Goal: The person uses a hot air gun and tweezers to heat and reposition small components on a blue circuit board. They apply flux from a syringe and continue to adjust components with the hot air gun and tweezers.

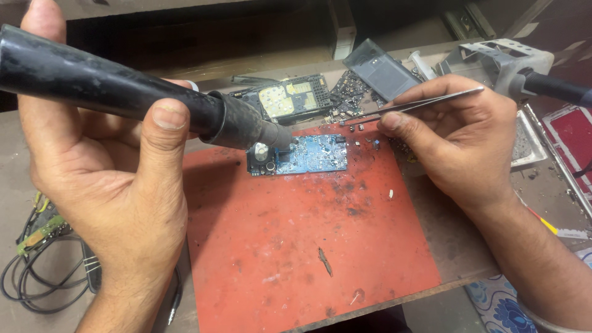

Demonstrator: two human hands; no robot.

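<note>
A small metal tray at the right edge of the bench holds grey, gritty debris. The left hand is wrapped around the matte black barrel of a hot-air tool, whose round nozzle hangs just over the left end of a blue circuit board. The board, rectangular and speckled with solder, lies at the top of a scuffed red mat. The right hand pinches slim steel tweezers, tips just beyond the board's upper right corner.
</note>
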